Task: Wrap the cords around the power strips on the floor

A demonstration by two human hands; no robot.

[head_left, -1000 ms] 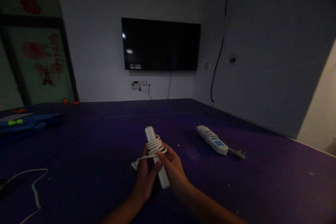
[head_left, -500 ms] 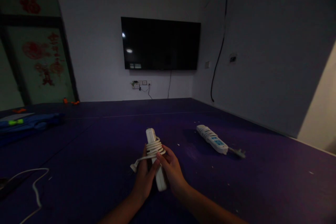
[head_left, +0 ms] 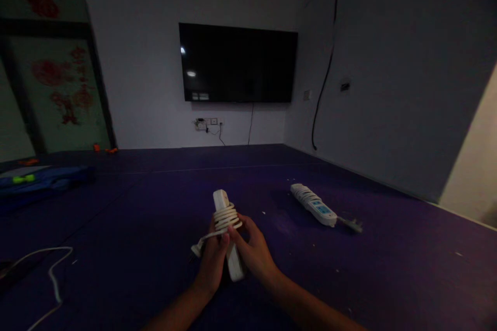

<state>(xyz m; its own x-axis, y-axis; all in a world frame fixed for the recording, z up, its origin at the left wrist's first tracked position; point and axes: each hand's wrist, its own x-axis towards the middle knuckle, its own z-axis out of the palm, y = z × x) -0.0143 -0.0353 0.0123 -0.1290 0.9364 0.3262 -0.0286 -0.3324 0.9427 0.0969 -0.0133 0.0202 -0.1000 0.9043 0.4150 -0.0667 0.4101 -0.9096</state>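
Between my two hands is a white power strip (head_left: 235, 264) with its cord (head_left: 227, 217) coiled several times around its middle. My left hand (head_left: 213, 261) grips it from the left, thumb along its top. My right hand (head_left: 251, 247) closes on it from the right, its thumb pressing near the lowest turns of cord. The plug (head_left: 196, 250) sticks out to the left on a short end of cord, beside my left hand. A second power strip (head_left: 322, 211), with blue socket panels and its own cord wound around it, lies on the purple surface to the right.
A loose white cable (head_left: 54, 279) lies on the purple surface (head_left: 147, 227) at the lower left. Folded blue cloth (head_left: 58, 180) with a yellow-green item is farther back. A television (head_left: 238, 64) hangs on the far wall; a dark cable (head_left: 326, 75) dangles by the right wall.
The held power strip has shifted very slightly to the left together with both hands. The grip looks the same, and the second strip stays in place.
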